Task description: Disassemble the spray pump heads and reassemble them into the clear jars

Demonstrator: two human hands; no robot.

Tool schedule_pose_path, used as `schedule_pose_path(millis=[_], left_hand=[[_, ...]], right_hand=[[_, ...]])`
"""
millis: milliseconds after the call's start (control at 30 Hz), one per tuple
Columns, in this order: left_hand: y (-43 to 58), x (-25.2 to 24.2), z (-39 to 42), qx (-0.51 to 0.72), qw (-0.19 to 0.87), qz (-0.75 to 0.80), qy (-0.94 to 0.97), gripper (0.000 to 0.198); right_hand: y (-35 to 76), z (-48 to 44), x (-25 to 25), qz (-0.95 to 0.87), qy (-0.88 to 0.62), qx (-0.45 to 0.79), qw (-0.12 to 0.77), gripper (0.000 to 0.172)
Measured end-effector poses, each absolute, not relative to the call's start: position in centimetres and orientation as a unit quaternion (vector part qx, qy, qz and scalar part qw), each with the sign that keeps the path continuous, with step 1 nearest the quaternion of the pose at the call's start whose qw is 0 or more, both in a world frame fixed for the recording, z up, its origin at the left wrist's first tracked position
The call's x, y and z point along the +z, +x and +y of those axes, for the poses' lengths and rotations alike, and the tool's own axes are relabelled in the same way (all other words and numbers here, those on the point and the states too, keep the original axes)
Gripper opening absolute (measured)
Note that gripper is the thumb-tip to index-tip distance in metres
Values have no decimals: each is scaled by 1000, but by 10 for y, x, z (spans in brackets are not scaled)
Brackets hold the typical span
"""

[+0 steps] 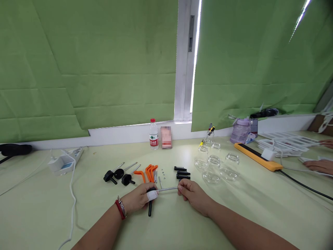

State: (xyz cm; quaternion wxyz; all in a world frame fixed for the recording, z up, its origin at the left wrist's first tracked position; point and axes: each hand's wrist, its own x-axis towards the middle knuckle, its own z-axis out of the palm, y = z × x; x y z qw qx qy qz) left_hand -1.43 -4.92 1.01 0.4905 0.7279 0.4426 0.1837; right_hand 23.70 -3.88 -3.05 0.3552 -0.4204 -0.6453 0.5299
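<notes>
My left hand (139, 199) is closed around a black knob with a black handle (150, 209) pointing toward me. A thin metal rod (168, 189) runs from that knob to the right. My right hand (191, 194) pinches the rod's right end. Just beyond my hands lie three more black knobs with metal rods (119, 172), several orange bent pieces (148, 172), some small nuts (162, 171) and three black ribbed grips (182, 172). A red and white band is on my left wrist.
Several clear glass jars (214, 166) stand to the right of the parts. A water bottle (153, 134) stands by the window sill, a power strip (65, 160) with cables at the left. An orange-edged bar (257, 157) and white trays (283, 140) lie right, near another person's hands (318, 165).
</notes>
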Motion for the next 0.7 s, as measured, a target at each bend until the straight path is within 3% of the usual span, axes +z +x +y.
schedule_pose_path(millis=[267, 567, 700], left_hand=[[-15, 9, -49, 184, 487, 442, 731, 38], [-15, 7, -48, 191, 494, 436, 728, 36], [-16, 6, -48, 191, 495, 435, 727, 36]], right_hand=[[238, -41, -26, -660, -448, 501, 335, 38], [236, -37, -34, -648, -384, 540, 376, 13], [237, -36, -34, -651, -401, 533, 362, 14]])
